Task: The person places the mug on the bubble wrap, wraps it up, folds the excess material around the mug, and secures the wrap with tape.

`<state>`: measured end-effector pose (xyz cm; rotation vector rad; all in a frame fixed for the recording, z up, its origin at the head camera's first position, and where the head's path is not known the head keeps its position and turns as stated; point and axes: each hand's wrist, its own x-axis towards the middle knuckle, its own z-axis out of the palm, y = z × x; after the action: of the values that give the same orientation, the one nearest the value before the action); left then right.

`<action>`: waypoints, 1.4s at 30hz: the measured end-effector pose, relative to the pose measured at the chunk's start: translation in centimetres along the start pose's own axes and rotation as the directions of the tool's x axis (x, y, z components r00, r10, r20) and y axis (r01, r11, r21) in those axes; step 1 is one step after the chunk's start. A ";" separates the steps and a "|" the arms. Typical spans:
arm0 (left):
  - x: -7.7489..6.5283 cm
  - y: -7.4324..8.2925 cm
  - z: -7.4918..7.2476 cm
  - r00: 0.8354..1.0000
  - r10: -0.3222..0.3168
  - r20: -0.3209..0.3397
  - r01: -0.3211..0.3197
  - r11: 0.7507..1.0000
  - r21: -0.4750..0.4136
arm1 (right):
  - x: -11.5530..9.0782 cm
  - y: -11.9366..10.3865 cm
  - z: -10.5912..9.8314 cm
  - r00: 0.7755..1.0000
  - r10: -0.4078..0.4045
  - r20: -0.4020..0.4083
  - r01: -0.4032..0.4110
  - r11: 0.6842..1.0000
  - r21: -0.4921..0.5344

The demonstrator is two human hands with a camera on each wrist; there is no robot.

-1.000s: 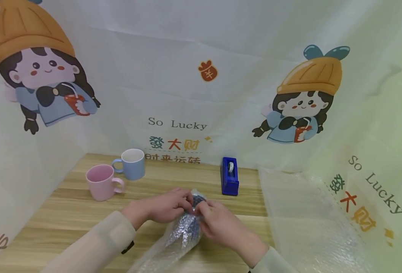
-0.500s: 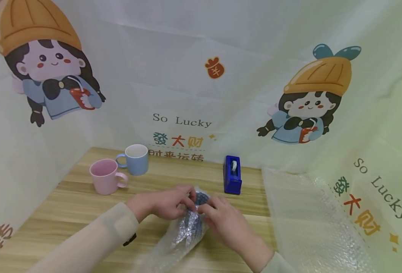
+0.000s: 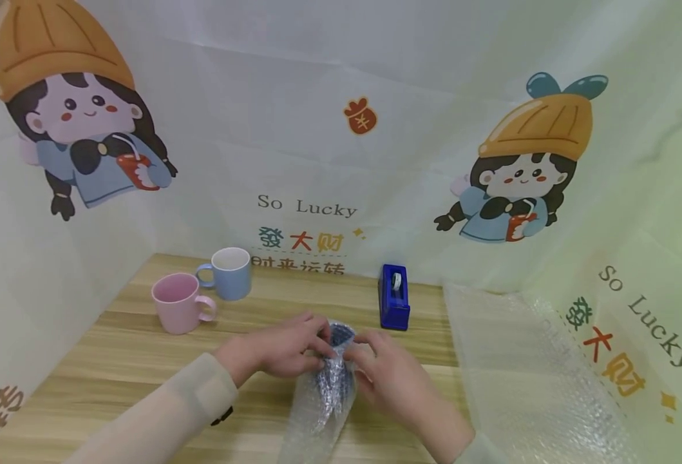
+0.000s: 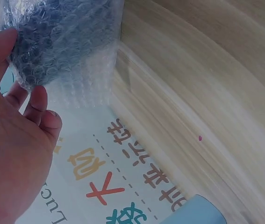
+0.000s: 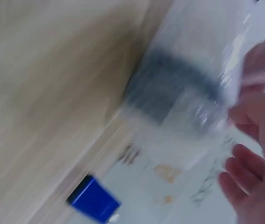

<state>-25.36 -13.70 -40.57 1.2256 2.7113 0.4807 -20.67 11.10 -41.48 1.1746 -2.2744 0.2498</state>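
A dark blue-grey thing in bubble wrap (image 3: 333, 383) lies lengthwise toward the person, between both hands. The wrap hides its kind. My left hand (image 3: 291, 346) pinches the wrap near its far end from the left, with thumb and fingers bent. In the left wrist view, the thumb and curled fingertips meet the edge of the bubble-wrapped bundle (image 4: 64, 42). From the other side, my right hand (image 3: 398, 380) pinches the wrap with thumb and fingers. The right wrist view is blurred; there the right thumb lies against the bundle (image 5: 169, 88) and other fingers curl below it.
A pink mug (image 3: 177, 306) and a light blue mug (image 3: 232, 276) stand at the back left of the wooden table (image 3: 138, 386). Behind the right hand is a blue tape dispenser (image 3: 394, 299). A flat bubble wrap sheet (image 3: 509, 367) covers the right side. Printed cloth (image 3: 294, 116) hangs behind.
The near end of the bundle has swung right, so it points more directly toward the person. Both hands keep to its far end, with fingers shifting slightly. The head view has moved a little.
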 end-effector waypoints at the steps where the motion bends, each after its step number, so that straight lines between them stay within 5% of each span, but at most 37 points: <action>1: 0.1 0.0 0.0 1.000 -0.014 0.007 0.014 1.000 -0.016 | -0.1 -0.6 -0.3 0.999 -0.033 -0.003 0.033 0.999 -0.002; 4: 0.2 0.0 0.1 1.000 -0.025 0.001 0.025 0.999 -0.043 | -0.4 -3.0 -0.9 0.979 -0.182 0.095 0.179 0.983 0.040; 9: 0.0 -0.1 0.1 0.999 -0.036 -0.011 0.035 0.997 -0.065 | -1.6 -7.1 1.3 0.879 -0.366 0.307 0.344 0.930 0.126; 14: -0.2 -0.1 0.4 1.000 -0.012 -0.011 0.012 0.997 -0.070 | -2.6 -8.0 4.0 0.890 -0.290 0.351 0.263 0.957 0.125; 19: -0.1 -0.1 0.5 1.000 -0.008 -0.006 0.008 0.998 -0.063 | -2.3 -7.2 3.4 0.868 -0.376 0.325 0.375 0.924 0.070; 21: 0.0 -0.1 0.4 1.000 -0.011 -0.005 0.011 0.998 -0.061 | -2.0 -6.5 2.4 0.884 -0.370 0.287 0.374 0.927 0.043; 24: 0.1 -0.1 0.3 1.000 -0.014 -0.008 0.014 0.998 -0.053 | -1.7 -5.4 1.4 0.962 -0.247 0.119 0.247 0.969 0.010; 26: 0.2 -0.1 0.3 1.000 -0.014 -0.005 0.014 0.999 -0.042 | -1.5 -4.5 1.1 0.992 -0.117 -0.045 0.118 0.993 0.018; 28: 0.3 -0.2 0.4 1.000 0.002 -0.010 -0.003 1.000 -0.021 | -1.2 -3.4 1.2 0.986 0.016 -0.169 -0.005 0.998 0.070; 30: 0.3 -0.2 0.5 0.999 0.031 -0.016 -0.031 1.000 0.006 | -0.9 -2.3 1.2 0.970 0.122 -0.209 -0.094 0.985 0.142; 35: 0.5 -0.3 0.8 0.993 0.114 -0.036 -0.112 0.992 0.051 | 0.0 0.1 1.4 0.974 0.166 -0.155 -0.132 0.969 0.208; 39: 0.4 -0.3 0.8 0.990 0.130 -0.048 -0.129 0.991 0.026 | 1.2 1.3 1.2 0.985 0.172 0.003 -0.168 0.958 0.234; 42: 0.3 -0.3 0.9 0.992 0.113 -0.051 -0.113 0.994 0.005 | 2.2 1.8 0.9 0.958 0.243 0.153 -0.274 0.933 0.232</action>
<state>-25.54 -13.46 -41.49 1.3918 2.6958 0.5295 -23.47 10.26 -40.84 1.0287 -2.5647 0.5982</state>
